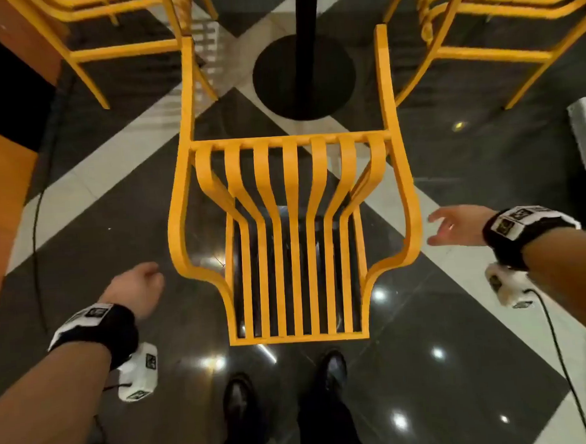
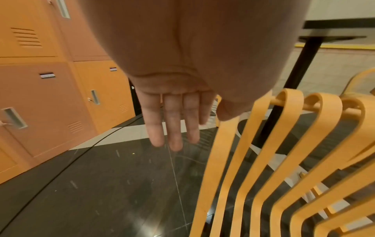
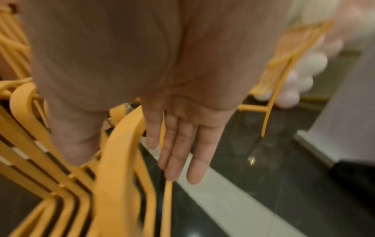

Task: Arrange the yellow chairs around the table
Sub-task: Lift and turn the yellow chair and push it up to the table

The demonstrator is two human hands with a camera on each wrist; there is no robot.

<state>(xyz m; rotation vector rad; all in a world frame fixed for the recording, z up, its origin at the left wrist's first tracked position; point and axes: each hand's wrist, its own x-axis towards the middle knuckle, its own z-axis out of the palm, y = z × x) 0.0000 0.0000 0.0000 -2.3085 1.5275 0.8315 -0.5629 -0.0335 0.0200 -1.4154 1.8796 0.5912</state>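
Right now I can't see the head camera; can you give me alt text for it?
A slatted yellow chair stands before the person, facing the black table pedestal base. The open left hand and right hand flank its armrests without touching; two more yellow chairs sit farther off.

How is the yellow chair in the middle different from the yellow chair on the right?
The middle chair stands directly before the person, between both open hands; the right chair stands farther off, partly out of view. The middle chair faces the black table base head-on; the right chair sits beside it. Both are yellow and slatted.
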